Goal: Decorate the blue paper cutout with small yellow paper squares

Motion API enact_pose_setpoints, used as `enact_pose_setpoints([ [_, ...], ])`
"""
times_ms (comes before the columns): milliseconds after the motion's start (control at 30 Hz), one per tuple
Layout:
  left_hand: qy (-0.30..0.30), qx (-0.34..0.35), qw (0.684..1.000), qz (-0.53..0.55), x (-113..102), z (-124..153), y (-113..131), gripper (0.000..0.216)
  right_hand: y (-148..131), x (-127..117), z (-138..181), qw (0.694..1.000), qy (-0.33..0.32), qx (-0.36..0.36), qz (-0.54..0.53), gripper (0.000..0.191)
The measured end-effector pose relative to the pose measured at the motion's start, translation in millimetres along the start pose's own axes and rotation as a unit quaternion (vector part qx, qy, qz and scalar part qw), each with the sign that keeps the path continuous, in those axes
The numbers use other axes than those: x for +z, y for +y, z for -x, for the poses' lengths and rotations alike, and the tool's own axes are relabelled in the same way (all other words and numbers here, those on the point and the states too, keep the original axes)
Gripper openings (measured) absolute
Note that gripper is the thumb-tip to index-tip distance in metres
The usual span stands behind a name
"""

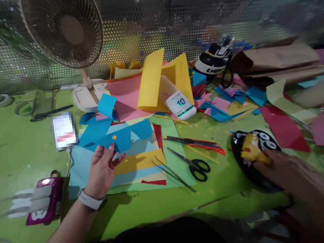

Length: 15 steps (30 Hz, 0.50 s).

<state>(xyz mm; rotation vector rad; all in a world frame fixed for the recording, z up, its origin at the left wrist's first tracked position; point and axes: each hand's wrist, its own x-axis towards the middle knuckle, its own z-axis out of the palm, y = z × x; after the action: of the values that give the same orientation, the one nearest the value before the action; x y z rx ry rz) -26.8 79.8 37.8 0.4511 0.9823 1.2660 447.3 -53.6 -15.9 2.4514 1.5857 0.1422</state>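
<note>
My left hand (101, 172), with a white watch band at the wrist, is closed in a pinch at the near edge of a cut piece of blue paper (139, 132). On the blue paper sits a small yellow-orange square (114, 137). My right hand (283, 171), smeared by motion, has its fingertips on a crumpled yellow thing (251, 146), whose kind I cannot make out. That thing lies on a black dish-like object (244, 168) with cartoon eyes. Between my hands lie black-handled scissors (197, 168), tweezers (176, 175) and an orange-handled cutter knife (206, 144).
A fan (72, 30) stands at the back left, near a phone (63, 130). Purple power socket block (46, 199) with plugs and cables is at left. Coloured paper, a white-capped bottle (181, 105), scraps (222, 108) and brown paper (278, 58) crowd the back and right.
</note>
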Motion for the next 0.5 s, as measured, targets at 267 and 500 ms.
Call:
enact_pose_setpoints([
  [267, -0.019, -0.003, 1.0, -0.024, 2.0, 3.7, 1.3, 0.031, 6.4, -1.0, -6.3, 0.994, 0.083, -0.047, -0.045, 0.031],
  [500, -0.025, -0.011, 1.0, -0.01, -0.1, 4.1, -1.0, 0.031, -22.0, -40.9, 6.9, 0.973, 0.107, 0.082, -0.185, 0.043],
])
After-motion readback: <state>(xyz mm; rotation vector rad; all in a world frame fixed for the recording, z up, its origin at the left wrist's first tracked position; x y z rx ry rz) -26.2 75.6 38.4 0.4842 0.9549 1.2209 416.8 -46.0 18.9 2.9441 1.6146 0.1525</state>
